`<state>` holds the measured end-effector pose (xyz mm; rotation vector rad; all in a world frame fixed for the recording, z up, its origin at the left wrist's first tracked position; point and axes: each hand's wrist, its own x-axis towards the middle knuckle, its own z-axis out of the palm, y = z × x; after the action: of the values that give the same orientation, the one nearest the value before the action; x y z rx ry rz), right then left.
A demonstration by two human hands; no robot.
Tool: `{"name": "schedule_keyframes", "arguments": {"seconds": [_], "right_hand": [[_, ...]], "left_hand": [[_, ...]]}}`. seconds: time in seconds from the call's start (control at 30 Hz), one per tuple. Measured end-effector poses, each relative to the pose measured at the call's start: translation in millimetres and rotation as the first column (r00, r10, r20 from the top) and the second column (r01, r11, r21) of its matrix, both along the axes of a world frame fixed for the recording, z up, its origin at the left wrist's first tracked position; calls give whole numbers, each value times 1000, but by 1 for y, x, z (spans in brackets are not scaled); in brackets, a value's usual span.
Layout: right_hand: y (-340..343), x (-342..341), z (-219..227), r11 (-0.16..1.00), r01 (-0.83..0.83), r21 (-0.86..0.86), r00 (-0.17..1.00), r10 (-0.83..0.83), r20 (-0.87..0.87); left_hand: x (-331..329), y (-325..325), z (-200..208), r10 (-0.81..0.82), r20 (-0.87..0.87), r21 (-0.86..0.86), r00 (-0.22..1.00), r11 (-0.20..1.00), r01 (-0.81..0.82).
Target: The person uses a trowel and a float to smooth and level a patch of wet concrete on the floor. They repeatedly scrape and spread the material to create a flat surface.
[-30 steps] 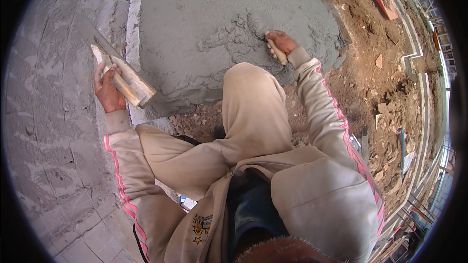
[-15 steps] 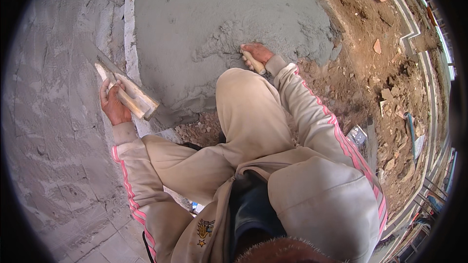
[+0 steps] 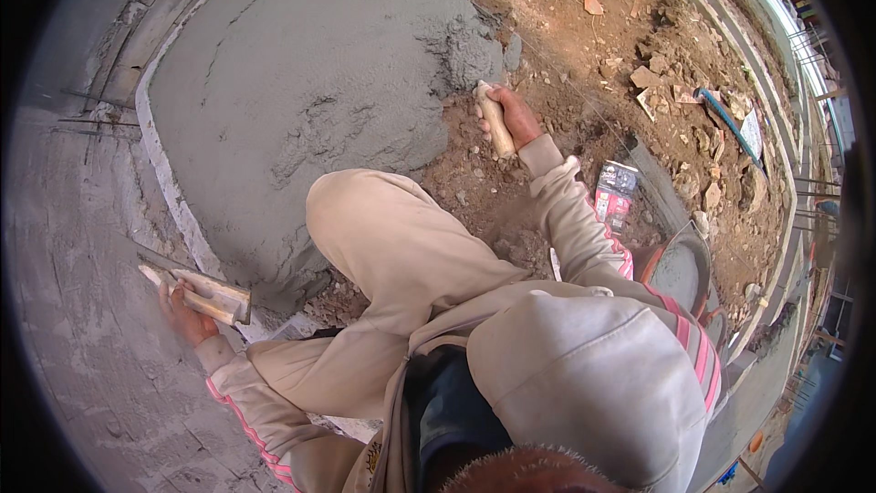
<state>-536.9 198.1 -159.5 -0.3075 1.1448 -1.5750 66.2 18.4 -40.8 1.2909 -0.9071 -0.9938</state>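
The left hand [image 3: 189, 319] grips one trowel [image 3: 219, 297], the right hand [image 3: 518, 119] one handle [image 3: 495, 121].

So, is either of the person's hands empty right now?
No, the left hand grips a flat trowel, and the right hand is wrapped around a pale tool handle.

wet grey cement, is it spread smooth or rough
Partly rough: the wet grey cement has lumpy patches mid-surface and near the right hand; its upper part looks smoother.
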Motion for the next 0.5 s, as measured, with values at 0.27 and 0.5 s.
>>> {"name": "schedule_keyframes", "arguments": {"seconds": [0.27,0.5], "right_hand": [[40,-116,-29,651,756,-64,382,-518,-765],[-60,-127,-81,647,699,306,408,-9,-913]], "left_hand": [[17,0,0,72,13,50,997,996,-73],[-9,-5,4,92,4,45,996,995,-92]]}}
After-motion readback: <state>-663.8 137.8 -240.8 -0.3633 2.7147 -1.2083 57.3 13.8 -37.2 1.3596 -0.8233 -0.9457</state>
